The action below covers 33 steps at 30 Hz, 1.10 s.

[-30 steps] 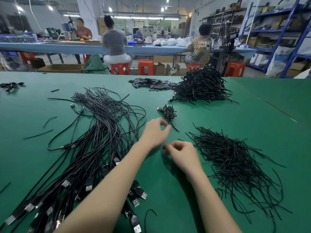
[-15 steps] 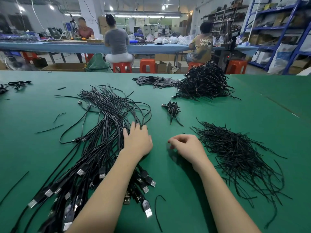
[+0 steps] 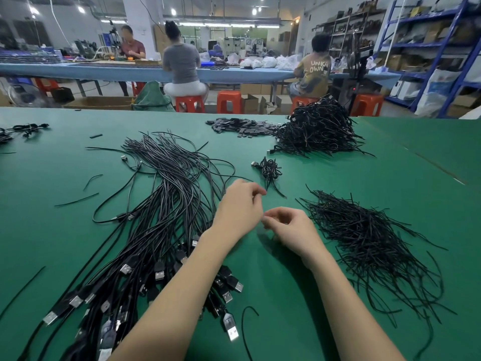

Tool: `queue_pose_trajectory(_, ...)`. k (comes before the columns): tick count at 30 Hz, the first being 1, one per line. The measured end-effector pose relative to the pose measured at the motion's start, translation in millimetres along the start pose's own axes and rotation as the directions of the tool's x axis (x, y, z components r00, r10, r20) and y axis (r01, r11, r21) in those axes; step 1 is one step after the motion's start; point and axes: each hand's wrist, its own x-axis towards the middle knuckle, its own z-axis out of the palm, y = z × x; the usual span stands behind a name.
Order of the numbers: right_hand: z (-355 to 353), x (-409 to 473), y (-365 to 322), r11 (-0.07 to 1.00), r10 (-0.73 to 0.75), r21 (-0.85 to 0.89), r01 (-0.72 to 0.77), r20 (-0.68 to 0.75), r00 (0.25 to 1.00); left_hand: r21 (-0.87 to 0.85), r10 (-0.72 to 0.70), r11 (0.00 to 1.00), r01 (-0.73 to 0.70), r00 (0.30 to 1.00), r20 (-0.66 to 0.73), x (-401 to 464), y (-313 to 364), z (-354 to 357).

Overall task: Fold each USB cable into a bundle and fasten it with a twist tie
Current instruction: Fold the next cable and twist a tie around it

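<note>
Bare mat (image 3: 299, 162) between cables (image 3: 166, 194); ties (image 3: 364, 235)

A factory assembly floor: seated workers (image 3: 181, 63) at long benches (image 3: 78, 71), stock shelving (image 3: 429, 43).

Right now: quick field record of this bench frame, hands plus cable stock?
surface: green table
left hand: raised just right of the loose cables, fingers curled; whether it holds anything cannot be told
right hand: beside the left, fingers curled, contents unclear
loose cables: long spread at left, USB plugs toward the viewer
twist ties: loose pile at right
single bundle: lies alone beyond the hands
finished pile: far right-centre
</note>
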Motion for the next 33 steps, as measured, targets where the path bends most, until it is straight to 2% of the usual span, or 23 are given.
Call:
queue_pose_trajectory(3, -2, -4, -7, 0.980, -0.040, 0.196, 0.013, 0.133, 0.990, -0.299, -0.080, 0.951, 0.084, 0.997, 0.024, 0, 17, -4)
queue_pose_trajectory(5, -1, -6, -13, 0.963, -0.056, 0.270, 0.004, 0.186, 0.981, -0.547, -0.160, 0.812, 0.204, 0.979, 0.127, -1, 24, -9)
queue_pose_trajectory(7, 1, -7, -17, 0.951, -0.071, 0.310, 0.006, 0.198, 0.978, -0.699, -0.204, 0.652, 0.294, 0.956, 0.211, -1, 27, -13)
queue_pose_trajectory(10, -1, -7, -21, 0.921, -0.084, 0.389, -0.009, 0.220, 0.972, -0.789, -0.211, 0.509, 0.344, 0.938, 0.274, 1, 23, -18)
queue_pose_trajectory(11, -1, -8, -22, 0.910, -0.089, 0.414, -0.014, 0.229, 0.969, -0.802, -0.188, 0.496, 0.334, 0.943, 0.276, 1, 21, -20)
queue_pose_trajectory(13, 0, -8, -23, 0.887, -0.106, 0.462, -0.007, 0.218, 0.970, -0.789, -0.140, 0.555, 0.264, 0.965, 0.224, 2, 15, -20)
queue_pose_trajectory(16, 8, -8, -29, 0.790, -0.129, 0.613, 0.021, 0.132, 0.983, -0.708, -0.154, 0.684, 0.174, 0.984, 0.094, 3, 6, -14)
queue_pose_trajectory(18, 15, -8, -34, 0.667, -0.085, 0.745, -0.001, 0.078, 0.993, -0.653, -0.216, 0.728, 0.207, 0.974, 0.068, 3, 0, -10)
queue_pose_trajectory(20, 21, -7, -37, 0.546, -0.019, 0.837, -0.036, 0.056, 0.998, -0.504, -0.181, 0.845, 0.180, 0.982, 0.048, 1, -7, -7)
queue_pose_trajectory(22, 24, -7, -37, 0.442, 0.062, 0.894, -0.069, 0.046, 0.997, -0.327, -0.097, 0.938, 0.119, 0.992, 0.081, 0, -13, -8)
queue_pose_trajectory(24, 23, -7, -35, 0.401, 0.146, 0.912, -0.086, 0.030, 0.989, -0.167, -0.063, 0.981, 0.102, 0.973, 0.222, 1, -17, -13)
queue_pose_trajectory(27, 16, -5, -32, 0.400, 0.221, 0.915, -0.058, -0.035, 0.975, 0.126, -0.114, 0.990, 0.068, 0.906, 0.408, 2, -24, -22)
queue_pose_trajectory(30, 0, -2, -31, 0.432, 0.245, 0.901, -0.026, -0.090, 0.965, 0.315, -0.155, 0.949, 0.006, 0.880, 0.449, 4, -27, -32)
queue_pose_trajectory(33, -11, -2, -30, 0.456, 0.244, 0.885, -0.095, -0.022, 0.969, 0.505, -0.299, 0.863, 0.039, 0.844, 0.445, 3, -22, -41)
